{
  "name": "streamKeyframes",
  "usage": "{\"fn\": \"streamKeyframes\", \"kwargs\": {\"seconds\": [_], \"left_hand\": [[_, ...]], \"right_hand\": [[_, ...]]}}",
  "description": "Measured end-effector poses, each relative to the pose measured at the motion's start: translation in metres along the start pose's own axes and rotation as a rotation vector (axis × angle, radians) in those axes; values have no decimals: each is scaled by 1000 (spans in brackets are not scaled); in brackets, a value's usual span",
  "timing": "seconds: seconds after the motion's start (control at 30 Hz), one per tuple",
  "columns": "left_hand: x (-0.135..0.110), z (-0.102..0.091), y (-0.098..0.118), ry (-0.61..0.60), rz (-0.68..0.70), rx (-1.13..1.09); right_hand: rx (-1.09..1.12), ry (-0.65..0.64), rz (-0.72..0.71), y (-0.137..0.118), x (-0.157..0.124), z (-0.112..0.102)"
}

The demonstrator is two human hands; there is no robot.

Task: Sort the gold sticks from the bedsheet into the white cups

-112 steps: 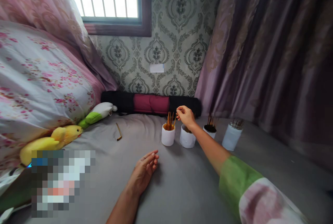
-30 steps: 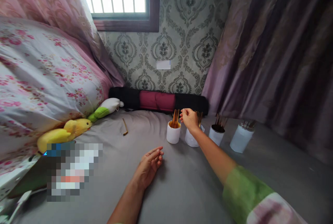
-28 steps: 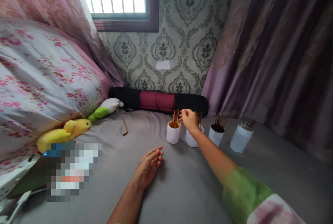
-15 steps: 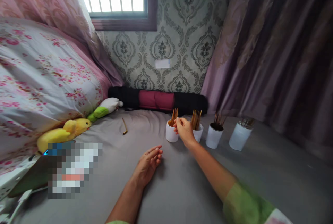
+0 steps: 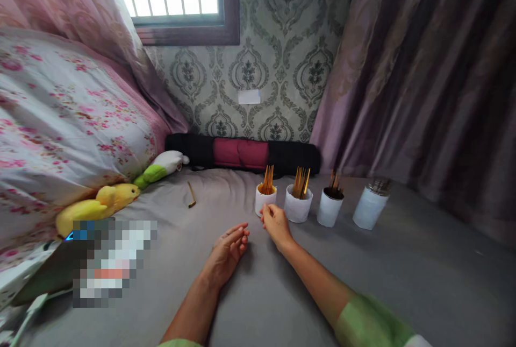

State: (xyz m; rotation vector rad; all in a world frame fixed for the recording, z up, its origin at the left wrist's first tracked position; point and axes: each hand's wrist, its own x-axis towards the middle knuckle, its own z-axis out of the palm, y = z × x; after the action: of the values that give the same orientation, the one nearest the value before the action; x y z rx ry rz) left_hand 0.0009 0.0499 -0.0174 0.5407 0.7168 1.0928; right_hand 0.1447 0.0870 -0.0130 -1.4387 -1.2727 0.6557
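Observation:
My left hand [image 5: 229,250] is above the grey sheet, palm turned inward, its fingers loosely bent and apart with nothing in them. My right hand [image 5: 276,224] is closed in a pinch just in front of the leftmost white cup [image 5: 264,203], covering its lower right part. Whatever the fingertips hold, if anything, is too small to make out. Thin golden-brown sticks [image 5: 268,177] stand upright in that cup. To its right is a wider white cup [image 5: 298,211] with more sticks [image 5: 301,181]. Another white cup [image 5: 329,212] with darker sticks follows, then a tilted-looking white cup [image 5: 369,210] of greyish sticks.
A small golden hooked stick [image 5: 191,195] lies on the grey sheet [image 5: 161,282] at left. Plush toys [image 5: 116,199] line the floral bedding [image 5: 88,115]. A black and maroon roll [image 5: 242,152] lies along the wall. A blurred-out object [image 5: 116,266] is at lower left.
My right hand has drawn back from the sticks of the leftmost cup, down and slightly left, uncovering the second cup. My left hand has hardly moved. The view has shifted slightly.

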Motion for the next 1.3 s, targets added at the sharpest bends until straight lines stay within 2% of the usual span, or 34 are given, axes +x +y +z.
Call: {"fn": "streamKeyframes", "kwargs": {"seconds": [0.23, 0.57, 0.7, 0.9, 1.3], "left_hand": [[0, 0, -1, -4, 12, 1], [2, 1, 0, 34, 0, -11], [6, 3, 4, 87, -68, -40], [18, 9, 17, 204, -158, 9], [54, -4, 55, 350, -69, 194]], "right_hand": [[-66, -6, -5, 26, -7, 7], [-115, -14, -55, 27, -13, 7], [-122, -21, -58, 26, -15, 6], [-117, -27, -65, 27, -16, 6], [-135, -25, -64, 28, -15, 7]]}}
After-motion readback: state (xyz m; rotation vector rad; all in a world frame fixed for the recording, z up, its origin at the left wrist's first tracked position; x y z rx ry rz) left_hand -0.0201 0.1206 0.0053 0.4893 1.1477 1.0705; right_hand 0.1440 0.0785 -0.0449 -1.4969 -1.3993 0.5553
